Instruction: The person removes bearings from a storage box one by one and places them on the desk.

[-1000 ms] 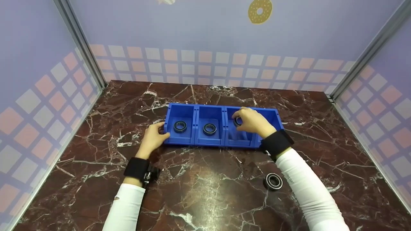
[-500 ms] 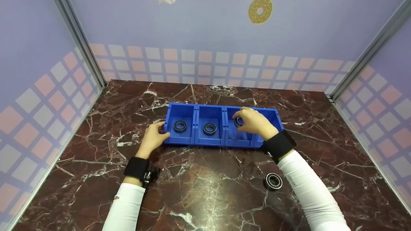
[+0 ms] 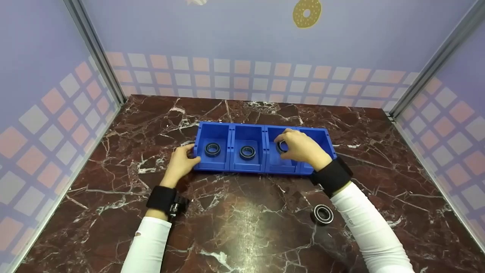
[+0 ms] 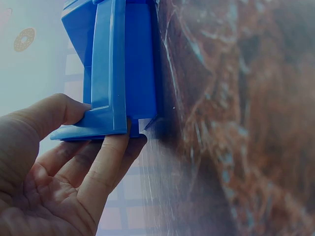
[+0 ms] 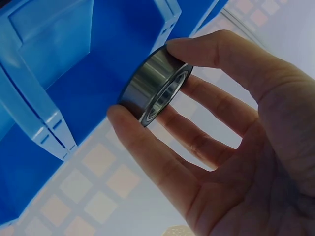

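Observation:
A row of joined blue bins [image 3: 230, 146] stands on the table. My left hand [image 3: 181, 162] grips the left end wall; in the left wrist view the thumb lies on one side of the blue wall [image 4: 109, 73] and the fingers on the other. Over the third compartment, my right hand [image 3: 301, 146] pinches a bearing [image 5: 153, 86] by its outer ring between thumb and forefinger. One bearing [image 3: 212, 149] lies flat in the leftmost compartment and another bearing [image 3: 247, 152] in the second. The right hand partly hides the rightmost compartment.
A separate bearing [image 3: 323, 214] lies on the marbled table [image 3: 242, 227], in front of the bins and beside the right sleeve [image 3: 369, 227]. Patterned panels [image 3: 242, 45] with metal corner posts enclose the table at the back and both sides.
The right hand and wrist have shifted slightly to the right and toward me, the bearing still between the fingers. The left hand and bins stay where they were.

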Motion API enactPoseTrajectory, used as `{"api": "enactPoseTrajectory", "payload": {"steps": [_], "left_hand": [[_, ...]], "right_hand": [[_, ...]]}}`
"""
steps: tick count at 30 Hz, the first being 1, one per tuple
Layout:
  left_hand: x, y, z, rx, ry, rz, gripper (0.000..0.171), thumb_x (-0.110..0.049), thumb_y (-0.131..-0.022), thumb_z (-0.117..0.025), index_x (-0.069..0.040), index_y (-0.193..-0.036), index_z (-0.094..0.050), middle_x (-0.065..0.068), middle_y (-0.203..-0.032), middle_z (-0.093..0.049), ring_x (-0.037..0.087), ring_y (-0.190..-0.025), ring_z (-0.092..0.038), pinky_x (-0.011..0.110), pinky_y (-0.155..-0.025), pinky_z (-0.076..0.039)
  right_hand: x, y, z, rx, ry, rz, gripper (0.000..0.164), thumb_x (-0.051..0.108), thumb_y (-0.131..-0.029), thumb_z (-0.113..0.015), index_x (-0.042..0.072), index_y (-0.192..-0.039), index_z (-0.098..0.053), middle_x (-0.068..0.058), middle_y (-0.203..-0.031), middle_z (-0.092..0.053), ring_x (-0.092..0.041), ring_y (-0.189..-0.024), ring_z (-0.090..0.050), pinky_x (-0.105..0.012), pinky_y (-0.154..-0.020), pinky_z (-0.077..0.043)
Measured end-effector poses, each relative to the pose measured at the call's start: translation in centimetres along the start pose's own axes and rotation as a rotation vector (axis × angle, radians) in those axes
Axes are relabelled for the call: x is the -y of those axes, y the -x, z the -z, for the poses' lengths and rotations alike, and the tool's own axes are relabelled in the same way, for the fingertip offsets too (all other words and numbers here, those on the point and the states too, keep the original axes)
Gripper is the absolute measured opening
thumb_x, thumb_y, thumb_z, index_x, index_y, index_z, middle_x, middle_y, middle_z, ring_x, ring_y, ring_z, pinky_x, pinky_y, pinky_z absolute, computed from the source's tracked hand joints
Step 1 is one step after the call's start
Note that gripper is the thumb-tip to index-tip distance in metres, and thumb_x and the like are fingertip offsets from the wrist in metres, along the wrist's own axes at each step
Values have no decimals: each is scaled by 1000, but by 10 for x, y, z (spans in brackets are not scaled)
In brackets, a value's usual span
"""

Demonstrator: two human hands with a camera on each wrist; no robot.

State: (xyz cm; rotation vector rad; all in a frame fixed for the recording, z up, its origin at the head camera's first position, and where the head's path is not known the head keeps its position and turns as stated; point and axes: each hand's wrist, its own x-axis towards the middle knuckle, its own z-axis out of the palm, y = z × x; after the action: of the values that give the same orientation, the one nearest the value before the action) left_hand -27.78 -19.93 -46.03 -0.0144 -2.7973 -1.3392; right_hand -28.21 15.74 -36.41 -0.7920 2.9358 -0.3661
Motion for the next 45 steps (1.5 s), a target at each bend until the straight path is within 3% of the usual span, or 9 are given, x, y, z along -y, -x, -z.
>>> {"api": "enactPoseTrajectory", "payload": {"steps": [12, 23, 36, 45], "left_hand": [[0, 0, 0, 9, 5, 10, 56, -6, -92, -63, 10, -145, -51, 31, -140, -60, 43, -133, -59, 52, -113, -47], [0, 1, 1, 15, 3, 16, 58, -7, -94, -63, 9, -147, -48, 32, -143, -58, 43, -133, -59, 52, -112, -49], [0, 0, 1, 16, -3, 11, 58, -7, -93, -63, 11, -146, -48, 32, -142, -57, 43, -135, -57, 53, -114, -46], [0, 0, 1, 25, 0, 14, 58, -7, -94, -63, 11, -147, -47, 33, -144, -55, 44, -136, -56, 53, -114, -47]], "right_hand": [[1, 10, -1, -20, -9, 41, 43, 6, -79, -74, 1, -122, -73, -19, -124, -70, -34, -108, -62, -55, -95, -51], [9, 26, -1, -34, 2, 74, 41, 6, -81, -75, 2, -122, -74, -18, -119, -70, -29, -97, -60, -48, -87, -51], [14, 42, -6, -26, 18, 98, 41, 4, -79, -75, 4, -120, -74, -16, -116, -70, -28, -96, -63, -52, -89, -53], [18, 53, -11, -24, 32, 131, 44, 1, -74, -77, 3, -118, -74, -16, -115, -71, -32, -105, -69, -51, -93, -56]]}}
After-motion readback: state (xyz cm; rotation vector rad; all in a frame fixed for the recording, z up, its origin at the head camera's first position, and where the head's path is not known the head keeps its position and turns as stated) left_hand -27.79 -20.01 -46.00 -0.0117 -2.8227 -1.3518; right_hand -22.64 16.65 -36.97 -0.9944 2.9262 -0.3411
